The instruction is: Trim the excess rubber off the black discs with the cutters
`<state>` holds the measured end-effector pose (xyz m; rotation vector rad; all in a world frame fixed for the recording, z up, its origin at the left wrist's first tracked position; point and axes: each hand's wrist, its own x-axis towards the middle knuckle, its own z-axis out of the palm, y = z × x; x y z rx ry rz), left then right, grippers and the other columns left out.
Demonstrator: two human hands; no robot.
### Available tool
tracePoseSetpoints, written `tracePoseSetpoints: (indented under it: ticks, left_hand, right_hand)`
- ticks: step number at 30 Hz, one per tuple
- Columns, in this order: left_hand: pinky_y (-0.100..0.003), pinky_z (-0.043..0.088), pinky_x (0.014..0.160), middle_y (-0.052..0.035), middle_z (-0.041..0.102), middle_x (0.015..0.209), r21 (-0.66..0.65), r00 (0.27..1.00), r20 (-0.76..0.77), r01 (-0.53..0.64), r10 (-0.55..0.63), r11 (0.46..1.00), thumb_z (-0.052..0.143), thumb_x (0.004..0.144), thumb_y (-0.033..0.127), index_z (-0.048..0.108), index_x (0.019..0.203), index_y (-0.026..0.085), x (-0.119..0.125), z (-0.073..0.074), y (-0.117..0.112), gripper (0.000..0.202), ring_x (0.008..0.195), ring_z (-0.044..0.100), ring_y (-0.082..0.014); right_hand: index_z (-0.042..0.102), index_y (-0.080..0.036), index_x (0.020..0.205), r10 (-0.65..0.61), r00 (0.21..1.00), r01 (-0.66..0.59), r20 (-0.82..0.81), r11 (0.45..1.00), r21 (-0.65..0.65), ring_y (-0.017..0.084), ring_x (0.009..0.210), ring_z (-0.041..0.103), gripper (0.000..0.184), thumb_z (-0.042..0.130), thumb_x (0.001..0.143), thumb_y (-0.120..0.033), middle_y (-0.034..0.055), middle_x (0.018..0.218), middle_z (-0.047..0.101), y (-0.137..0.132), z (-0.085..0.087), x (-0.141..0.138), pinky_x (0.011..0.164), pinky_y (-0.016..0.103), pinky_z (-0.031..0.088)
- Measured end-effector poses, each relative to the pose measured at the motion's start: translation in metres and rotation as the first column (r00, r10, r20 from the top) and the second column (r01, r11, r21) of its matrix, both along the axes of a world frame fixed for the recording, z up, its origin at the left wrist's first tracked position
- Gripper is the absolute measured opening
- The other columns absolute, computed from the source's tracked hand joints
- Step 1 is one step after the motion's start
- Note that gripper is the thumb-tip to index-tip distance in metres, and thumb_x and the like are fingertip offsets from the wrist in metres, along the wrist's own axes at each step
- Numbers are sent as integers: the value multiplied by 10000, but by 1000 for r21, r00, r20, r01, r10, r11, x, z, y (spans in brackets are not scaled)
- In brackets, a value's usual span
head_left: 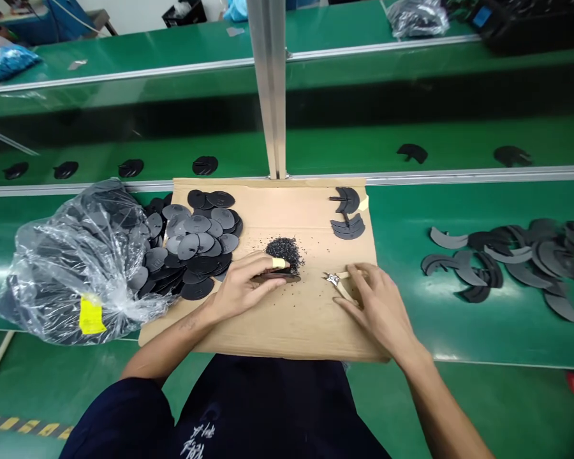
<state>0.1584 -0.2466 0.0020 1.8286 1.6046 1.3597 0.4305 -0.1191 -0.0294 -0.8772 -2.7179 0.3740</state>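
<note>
My left hand [249,284] is closed on a black plastic disc [275,278] held flat over the cardboard sheet [287,319]; one finger wears a yellowish tape wrap. My right hand [375,299] grips small cutting pliers [335,282] with pale handles, jaws pointing left toward the disc. A small heap of black trimmings [286,250] lies just behind the disc. Many more black discs [196,245] are piled left of my left hand.
A clear plastic bag [76,261] of discs lies at far left. Two cut pieces [347,213] rest at the cardboard's far right corner. Curved black offcuts [516,261] spread on the green table at right. Discs ride the conveyor belt [411,143] beyond an upright metal post [270,89].
</note>
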Motion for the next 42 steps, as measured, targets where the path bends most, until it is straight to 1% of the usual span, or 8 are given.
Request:
tracePoseSetpoints:
  ticks: [2,5,8,12,22,36,39,42]
  left_hand:
    - [-289,573,775,-85,732,944,20,1000,-5,11,-11,1000,690,960,280,722,1117,176,-3,0,1,191,855,682,-172]
    - [-309,576,832,-96,740,1003,35,999,5,38,-38,999,679,967,266,725,1125,179,-3,0,6,187,927,690,-182]
    - [-307,575,831,-101,747,997,55,998,19,66,-67,996,682,967,264,729,1121,167,0,-2,9,188,926,697,-181]
    - [-307,576,817,-101,756,981,75,996,42,74,-77,994,692,963,282,737,1102,164,2,-5,10,187,907,703,-179]
    - [-309,579,806,-103,764,964,117,989,92,102,-113,988,687,969,298,737,1107,156,1,-8,7,204,894,712,-177]
    - [-302,574,762,-89,765,928,135,994,74,74,-85,988,687,968,296,742,1077,166,4,-10,7,178,841,705,-168]
    - [-287,566,747,-86,757,941,100,997,32,67,-71,993,681,971,281,723,1106,163,4,-9,8,184,838,698,-164]
    - [-284,549,761,-85,749,966,80,990,-125,80,-69,994,664,977,256,684,1187,159,1,-8,9,231,852,683,-163]
  right_hand:
    - [620,-123,1262,-33,998,30,61,999,44,381,1047,618,446,450,1044,-473,228,1169,628,3,-2,8,834,525,542]
    - [611,-153,1225,-4,999,3,-49,1000,-13,305,927,642,370,427,1061,-428,179,1096,637,1,9,-1,772,435,549]
    - [558,-195,1286,102,959,-138,-265,983,-120,256,912,657,284,459,1063,-342,122,1048,658,-4,28,-22,767,381,558]
    - [556,-206,1320,235,883,-289,-405,954,-77,246,901,663,318,596,1022,-309,106,1025,674,-5,45,-43,778,383,572]
    - [610,-181,1285,318,873,-356,-370,934,-39,240,875,661,333,659,997,-342,114,1028,708,1,52,-49,782,385,576]
    - [657,-152,1184,355,894,-352,-274,934,61,195,785,667,222,578,1047,-308,85,931,726,4,57,-50,679,303,529]
    - [671,-170,1165,342,906,-344,-250,938,37,190,775,677,224,545,1062,-323,75,899,726,7,54,-51,663,294,527]
    - [683,-160,1162,298,927,-314,-228,949,-36,204,781,683,273,521,1064,-358,91,918,729,8,49,-52,668,312,542]
